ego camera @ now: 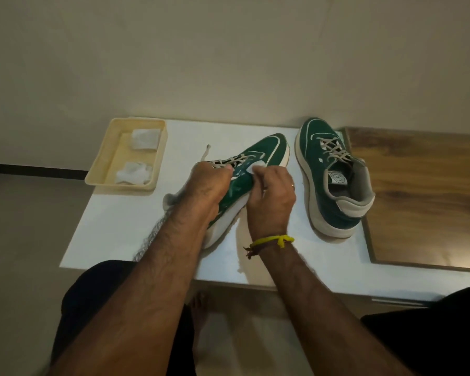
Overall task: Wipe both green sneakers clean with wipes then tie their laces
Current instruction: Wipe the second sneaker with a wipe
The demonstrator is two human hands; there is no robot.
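Two green sneakers on the white board: near sneaker (258,161) at centre frame, tipped sideways, exposing its flank. Left hand (205,187) gripping it steady; right hand (272,194) pinching a wipe (259,166) against it. Second sneaker (334,175) upright at right, laces loose. Spare wipes (144,139) in a tray (103,161), upper left, within reach.

I see glossy green uppers on the tilted sneaker (258,161), wet-looking; second sneaker (334,180) with matt grey cloth collar; smooth white tabletop (152,226); wood-grain board (423,196) right; matt plastic tray (106,164).
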